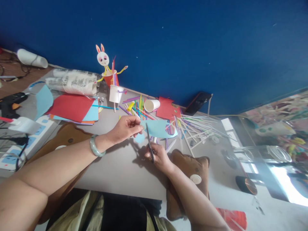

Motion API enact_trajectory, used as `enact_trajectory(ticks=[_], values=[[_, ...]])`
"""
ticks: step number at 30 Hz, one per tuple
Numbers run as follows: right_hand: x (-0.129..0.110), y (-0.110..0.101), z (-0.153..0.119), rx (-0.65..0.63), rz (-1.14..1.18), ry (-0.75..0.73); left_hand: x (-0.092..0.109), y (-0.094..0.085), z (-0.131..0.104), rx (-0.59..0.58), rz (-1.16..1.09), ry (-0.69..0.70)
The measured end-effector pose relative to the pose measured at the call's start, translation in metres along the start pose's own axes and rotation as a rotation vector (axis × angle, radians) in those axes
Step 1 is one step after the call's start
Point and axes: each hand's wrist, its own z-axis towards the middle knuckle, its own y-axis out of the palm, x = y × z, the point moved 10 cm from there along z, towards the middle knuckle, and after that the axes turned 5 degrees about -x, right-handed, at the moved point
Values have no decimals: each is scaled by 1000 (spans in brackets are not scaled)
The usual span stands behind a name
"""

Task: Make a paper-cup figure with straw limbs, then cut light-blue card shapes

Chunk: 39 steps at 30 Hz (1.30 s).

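Observation:
Scissors (150,151) are in my right hand (159,157), its fingers wrapped round the handles. Their blades point away from me and lie across the left part of a light blue sheet of paper (157,127). My left hand (127,129), with a pale green bangle on the wrist, pinches the left end of that paper between thumb and fingers. The sheet has a curved notch at its right end. Just below the blades' left side, a small rounded light blue piece (139,138) shows; whether it is joined to the sheet is unclear.
Colourful sticks (199,128), a white paper cup (152,105) and cut red paper (166,108) lie beyond my hands. A rabbit figure (103,59) stands against the blue wall. Red paper (71,107), power strips (36,138) and a glue gun (12,104) are left; a glass jar (274,154) is right.

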Motion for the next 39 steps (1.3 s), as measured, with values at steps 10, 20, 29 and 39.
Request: enact_trajectory(ticks=[10, 20, 29, 39], values=[[0, -1, -2, 15, 12, -7, -1, -2, 1, 39, -48, -7], [-2, -1, -1, 14, 3, 0, -1, 5, 1, -31, -20, -14], [-2, 0, -2, 0, 8, -9, -3, 6, 1, -52, 23, -48], [-7, 0, -1, 8, -26, -60, 1, 5, 0, -28, 2, -56]])
